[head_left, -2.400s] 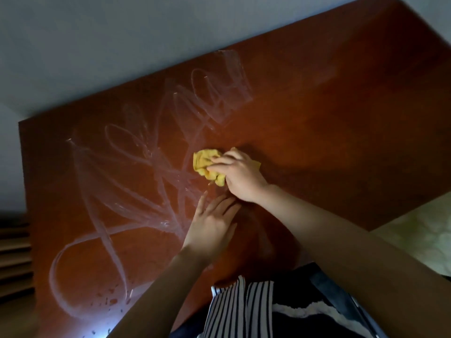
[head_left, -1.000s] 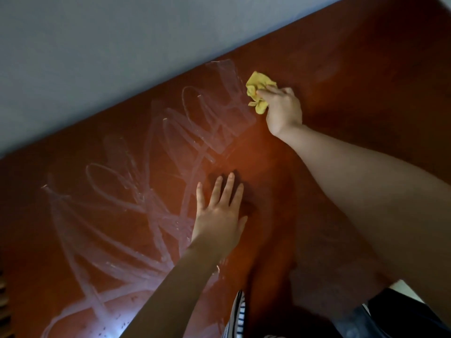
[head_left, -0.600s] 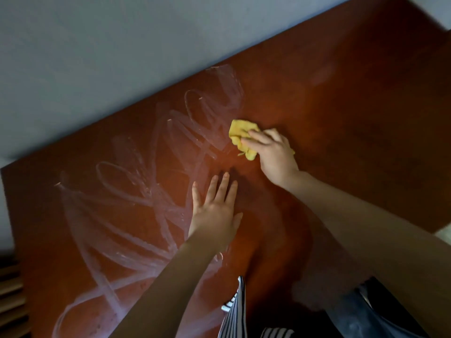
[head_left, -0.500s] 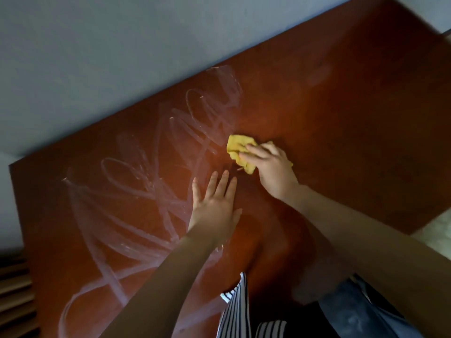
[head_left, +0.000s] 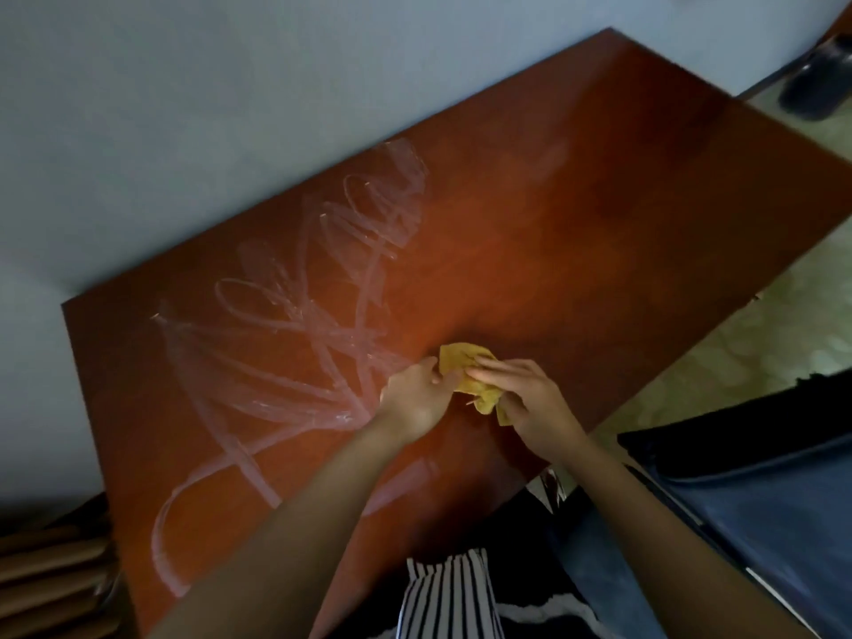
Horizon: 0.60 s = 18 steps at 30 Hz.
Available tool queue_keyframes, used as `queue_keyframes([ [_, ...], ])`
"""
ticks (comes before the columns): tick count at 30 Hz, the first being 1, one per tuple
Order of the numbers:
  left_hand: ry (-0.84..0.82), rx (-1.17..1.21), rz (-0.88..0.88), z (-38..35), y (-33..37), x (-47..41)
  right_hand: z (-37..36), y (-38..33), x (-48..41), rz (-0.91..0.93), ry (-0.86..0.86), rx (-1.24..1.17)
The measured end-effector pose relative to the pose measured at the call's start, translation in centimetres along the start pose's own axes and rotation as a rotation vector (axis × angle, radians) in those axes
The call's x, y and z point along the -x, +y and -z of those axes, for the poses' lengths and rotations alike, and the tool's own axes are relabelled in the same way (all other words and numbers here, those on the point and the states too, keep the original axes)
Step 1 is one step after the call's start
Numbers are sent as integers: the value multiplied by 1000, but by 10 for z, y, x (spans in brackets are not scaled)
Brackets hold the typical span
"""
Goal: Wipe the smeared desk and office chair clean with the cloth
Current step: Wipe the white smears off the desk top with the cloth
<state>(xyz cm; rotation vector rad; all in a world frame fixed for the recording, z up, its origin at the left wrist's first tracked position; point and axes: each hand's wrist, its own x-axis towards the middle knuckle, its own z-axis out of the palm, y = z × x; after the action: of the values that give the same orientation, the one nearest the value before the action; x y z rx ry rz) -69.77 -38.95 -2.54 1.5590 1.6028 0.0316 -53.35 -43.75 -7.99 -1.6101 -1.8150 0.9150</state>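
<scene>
A reddish-brown desk [head_left: 599, 232] fills the middle of the head view, set against a pale wall. White looping smears [head_left: 286, 343] cover its left half; the right half looks clean. A crumpled yellow cloth [head_left: 463, 362] is held just above the desk near its front edge. My left hand [head_left: 415, 394] pinches the cloth's left side. My right hand [head_left: 525, 398] grips its right side, with fingers laid over the top. The office chair is not identifiable.
A dark blue padded object [head_left: 760, 500] lies at the right, below the desk edge. Pale patterned floor [head_left: 737, 352] shows to the right. Wooden slats [head_left: 50, 574] sit at the lower left. A dark shoe-like shape [head_left: 816, 80] is at the top right.
My right hand pulled the cloth back from the far edge toward the desk's front edge. My left hand lifted off the desk and took hold of the cloth too.
</scene>
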Motion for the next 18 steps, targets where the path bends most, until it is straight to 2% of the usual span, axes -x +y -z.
queue_keyframes([
  [3,3,260,32,3,6,13,9,-23,13,5,141,-81],
  [6,-53,594,-37,13,22,29,21,-51,18,17,269,-153],
  [8,-47,688,-105,23,34,38,32,-70,18,13,287,-266],
  [11,-25,741,-217,41,46,43,54,-92,20,27,198,-630],
  [14,-64,689,-364,60,48,45,70,-101,21,-28,247,-1132],
  [16,-102,628,-456,68,46,47,72,-99,20,-144,296,-1152],
  [18,-125,599,-504,72,45,48,69,-96,18,-270,249,-992],
])
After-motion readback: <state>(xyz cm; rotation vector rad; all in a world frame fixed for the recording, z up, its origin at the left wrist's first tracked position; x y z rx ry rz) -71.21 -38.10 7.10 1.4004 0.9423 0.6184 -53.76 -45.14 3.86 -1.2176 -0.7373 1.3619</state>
